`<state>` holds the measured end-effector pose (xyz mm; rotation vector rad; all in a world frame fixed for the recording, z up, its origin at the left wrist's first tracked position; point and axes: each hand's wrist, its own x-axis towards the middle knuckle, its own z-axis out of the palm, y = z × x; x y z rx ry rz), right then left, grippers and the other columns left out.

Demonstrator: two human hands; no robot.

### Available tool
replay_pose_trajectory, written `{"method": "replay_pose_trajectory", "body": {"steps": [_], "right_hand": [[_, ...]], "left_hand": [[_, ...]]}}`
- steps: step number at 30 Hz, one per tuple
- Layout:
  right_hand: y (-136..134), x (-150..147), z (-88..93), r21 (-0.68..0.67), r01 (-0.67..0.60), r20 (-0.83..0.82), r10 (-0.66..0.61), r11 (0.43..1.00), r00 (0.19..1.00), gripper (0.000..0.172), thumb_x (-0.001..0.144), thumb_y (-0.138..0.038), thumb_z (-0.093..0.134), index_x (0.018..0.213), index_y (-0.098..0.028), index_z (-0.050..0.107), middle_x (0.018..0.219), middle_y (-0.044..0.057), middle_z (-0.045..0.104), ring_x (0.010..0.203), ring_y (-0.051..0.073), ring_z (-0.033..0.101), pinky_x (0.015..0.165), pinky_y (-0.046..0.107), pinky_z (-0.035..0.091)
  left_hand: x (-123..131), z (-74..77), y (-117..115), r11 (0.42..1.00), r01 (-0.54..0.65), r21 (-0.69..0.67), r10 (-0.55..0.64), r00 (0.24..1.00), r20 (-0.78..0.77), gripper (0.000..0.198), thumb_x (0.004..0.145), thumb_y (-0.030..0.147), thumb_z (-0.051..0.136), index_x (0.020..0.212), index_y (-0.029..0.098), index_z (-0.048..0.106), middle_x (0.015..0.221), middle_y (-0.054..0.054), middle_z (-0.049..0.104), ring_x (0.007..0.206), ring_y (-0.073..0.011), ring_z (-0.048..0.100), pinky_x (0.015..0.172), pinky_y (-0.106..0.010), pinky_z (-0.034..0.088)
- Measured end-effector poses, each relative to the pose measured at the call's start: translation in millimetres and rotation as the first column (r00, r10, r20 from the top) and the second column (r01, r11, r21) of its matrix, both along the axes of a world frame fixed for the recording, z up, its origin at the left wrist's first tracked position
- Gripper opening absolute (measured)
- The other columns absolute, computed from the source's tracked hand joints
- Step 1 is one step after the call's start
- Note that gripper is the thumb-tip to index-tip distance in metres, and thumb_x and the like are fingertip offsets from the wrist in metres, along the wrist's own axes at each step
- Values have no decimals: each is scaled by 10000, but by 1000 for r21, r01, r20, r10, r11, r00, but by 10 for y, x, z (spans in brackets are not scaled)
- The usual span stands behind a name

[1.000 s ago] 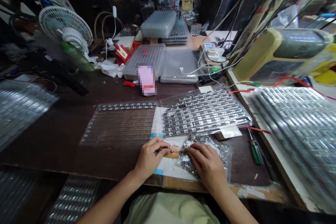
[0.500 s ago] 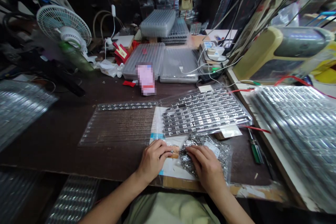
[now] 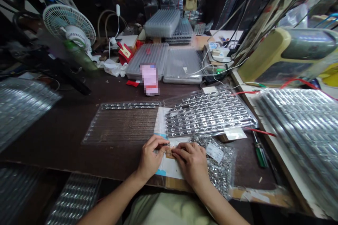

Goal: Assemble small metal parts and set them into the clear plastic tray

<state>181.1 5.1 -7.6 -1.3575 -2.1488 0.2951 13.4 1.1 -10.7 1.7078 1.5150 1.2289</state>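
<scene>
My left hand [image 3: 151, 156] pinches a small dark metal part [image 3: 167, 144] between thumb and forefinger, above a small wooden block [image 3: 169, 154]. Close beside it, my right hand [image 3: 192, 163] has its fingertips pinched together over the block's right side; whatever they hold is too small to make out. Under the right hand and to its right lies a clear plastic bag of small shiny metal pieces [image 3: 220, 174] with a white label. Just beyond both hands is a clear tray [image 3: 208, 114] filled with rows of black-and-silver connector-like parts. Left of it, another clear tray [image 3: 123, 126] has parts only in its far rows.
A green-handled screwdriver [image 3: 261, 154] lies right of the bag. Stacks of filled trays stand at the right [image 3: 303, 130] and far left [image 3: 25, 107]. Closed plastic trays [image 3: 183, 65], a pink item [image 3: 149, 79] and a fan [image 3: 70, 24] are at the back.
My right hand has moved left from the bag to the wooden block, meeting my left hand. The left hand's fingertips have lifted slightly, with the small part in them. The view has shifted slightly.
</scene>
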Motion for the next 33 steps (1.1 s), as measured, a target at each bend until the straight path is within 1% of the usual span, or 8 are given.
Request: {"method": "replay_pose_trajectory", "body": {"steps": [3,7,11,14,19,22,26,33], "right_hand": [[-8,50,0,11,-7,60,6,1000,998,137,859,-281,617,951,-321,710,912,13,654,822,170,513,706,326,340],[-11,355,-14,74,-106,198,89,992,976,313,884,-173,534,1175,-255,616,1140,31,635,1004,205,497,804,341,375],[-1,664,-43,110,-212,308,170,971,936,381,882,-78,444,1206,-225,581,1166,33,632,1047,198,499,842,330,376],[-3,711,-56,96,-208,276,175,973,945,291,905,-112,434,1106,-220,615,1055,42,658,949,174,544,817,308,387],[-7,617,-50,143,-97,161,73,985,984,182,942,-202,429,943,-204,611,931,54,657,828,174,559,739,305,390],[-8,598,-38,134,-55,81,44,989,996,146,943,-196,425,939,-194,571,912,55,651,817,172,560,730,305,394],[-13,609,-41,126,-42,20,40,991,999,114,933,-164,428,923,-192,538,871,43,641,805,171,560,724,306,395],[-33,654,-85,97,-75,64,69,992,996,192,943,-161,420,1082,-187,549,969,64,631,869,185,544,762,319,403]], "left_hand": [[12,-2,1,1000,5,-11,-5,1000,1,107,836,221,595,852,194,697,850,-55,638,813,-171,624,698,-259,508],[11,-3,10,999,15,-35,-15,1000,-8,110,832,203,589,858,186,695,850,-55,641,796,-165,622,677,-251,506],[29,35,53,996,39,-82,-41,999,-27,104,815,170,602,866,182,691,863,-50,635,739,-144,610,653,-243,502],[91,80,79,995,79,-59,-82,995,-57,102,820,189,616,882,189,698,854,-46,630,728,-138,601,660,-250,501],[233,73,45,978,207,34,-195,956,-218,93,809,216,657,878,217,720,829,-47,649,816,-168,608,745,-291,504],[266,30,21,966,251,61,-224,933,-282,98,813,218,655,888,222,718,825,-45,657,805,-171,607,730,-291,505],[262,-4,22,960,272,68,-241,926,-291,96,814,194,652,884,206,716,810,-43,661,787,-171,603,713,-287,499],[270,2,28,962,268,48,-246,931,-269,86,778,156,686,853,184,719,803,-45,668,788,-173,603,718,-287,499]]}}
